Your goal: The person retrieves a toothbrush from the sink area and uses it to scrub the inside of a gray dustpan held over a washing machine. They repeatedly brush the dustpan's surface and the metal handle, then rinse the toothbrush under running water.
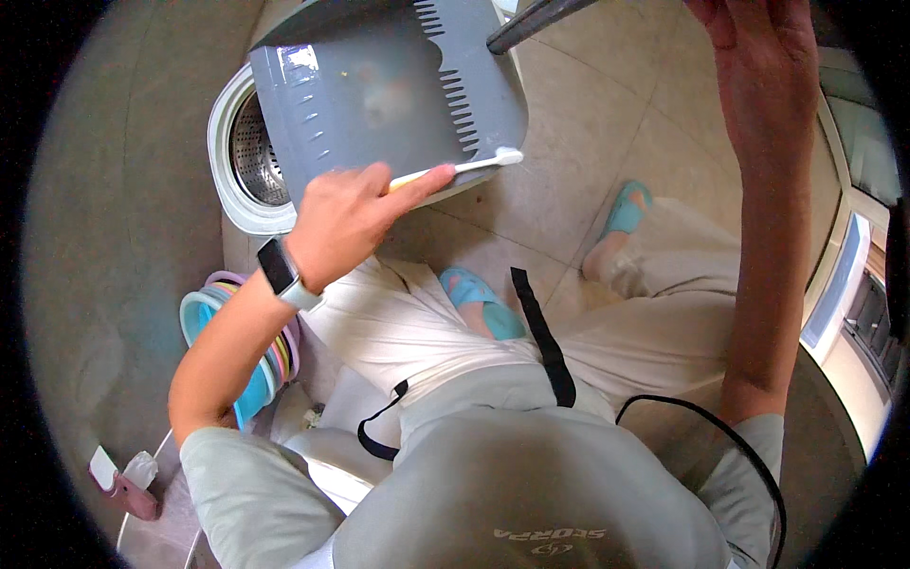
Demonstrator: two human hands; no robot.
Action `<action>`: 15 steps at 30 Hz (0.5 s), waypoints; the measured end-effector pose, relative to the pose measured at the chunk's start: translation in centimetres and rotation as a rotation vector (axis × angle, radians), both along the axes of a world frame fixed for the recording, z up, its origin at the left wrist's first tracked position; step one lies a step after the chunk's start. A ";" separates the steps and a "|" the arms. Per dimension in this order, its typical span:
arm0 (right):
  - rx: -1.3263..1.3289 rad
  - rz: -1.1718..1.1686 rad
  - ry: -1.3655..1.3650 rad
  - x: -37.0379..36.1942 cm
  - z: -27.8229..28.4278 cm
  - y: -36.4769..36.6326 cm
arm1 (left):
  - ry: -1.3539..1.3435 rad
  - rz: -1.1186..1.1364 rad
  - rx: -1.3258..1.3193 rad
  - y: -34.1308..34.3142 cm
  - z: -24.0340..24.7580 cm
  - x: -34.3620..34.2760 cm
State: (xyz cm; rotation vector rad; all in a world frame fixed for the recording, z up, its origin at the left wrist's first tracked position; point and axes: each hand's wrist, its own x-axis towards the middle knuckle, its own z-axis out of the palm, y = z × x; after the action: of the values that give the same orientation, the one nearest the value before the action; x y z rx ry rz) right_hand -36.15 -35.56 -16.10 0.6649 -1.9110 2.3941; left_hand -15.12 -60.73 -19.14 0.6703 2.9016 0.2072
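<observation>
A white toothbrush (479, 165) is gripped in my left hand (346, 213), its index finger stretched along the handle. The brush head points right, at the near edge of a grey dustpan (332, 114). Comb-like teeth run along the dustpan's right side, and a pale smudge marks its inner face. A dark pole (540, 21) rises beside the dustpan and leaves the view at the top. My right hand (763, 33) is raised at the upper right, in shadow. Its fingertips are cut off by the frame, so what it holds is hidden.
Behind the dustpan stands a white round-rimmed tub (226, 166) with a perforated metal basket. Several coloured basins (199, 308) are stacked at my left. A pink box with tissue (137, 495) lies lower left. My blue slippers (626, 209) rest on the tiled floor.
</observation>
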 end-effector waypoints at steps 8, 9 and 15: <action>0.271 0.000 0.131 2.8 3.5 -1.0 | -0.056 0.045 -0.119 -3.5 3.9 3.6; 0.259 0.004 0.114 2.7 3.4 -1.0 | -0.056 0.045 -0.122 -3.6 3.8 3.6; 0.193 0.057 0.103 2.1 2.4 -0.5 | -0.057 0.024 -0.076 -1.2 1.8 2.1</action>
State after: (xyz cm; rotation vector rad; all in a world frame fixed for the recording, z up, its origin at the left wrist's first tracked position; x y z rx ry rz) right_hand -34.06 -36.01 -13.69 0.8445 -2.1246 2.1758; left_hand -13.05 -61.97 -17.33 0.6072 2.8483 0.1156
